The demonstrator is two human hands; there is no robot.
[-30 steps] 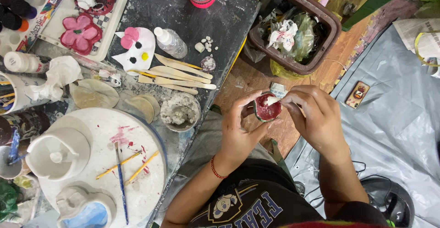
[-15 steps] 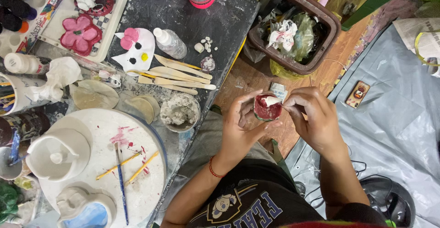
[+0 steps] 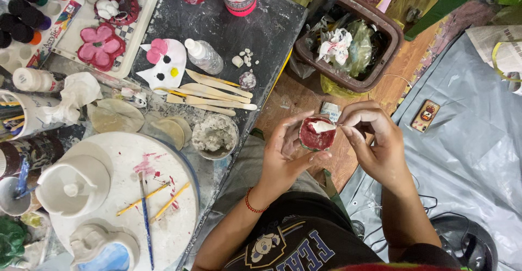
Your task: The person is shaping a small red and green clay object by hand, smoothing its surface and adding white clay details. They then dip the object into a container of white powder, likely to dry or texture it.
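Note:
My left hand (image 3: 283, 154) cups a small red clay piece (image 3: 314, 136) from the left, thumb under it and fingers curled over its top. My right hand (image 3: 375, 140) meets it from the right, its fingertips pinching a small white clay lump (image 3: 322, 125) pressed on the red piece's upper rim. Both hands hover above my lap, just right of the dark worktable (image 3: 272, 29). A red thread bracelet (image 3: 251, 201) circles my left wrist.
On the table: wooden sculpting tools (image 3: 212, 91), a bowl of grey clay (image 3: 215, 135), a white cat-face piece (image 3: 163, 64), a small clear bottle (image 3: 204, 56), a round white board (image 3: 130, 156) with brushes, paint pots. A brown bin (image 3: 391, 31) of rubbish stands beyond, grey sheeting (image 3: 467, 140) at right.
The hands have barely moved. The right fingertips have shifted slightly on the white lump against the red piece.

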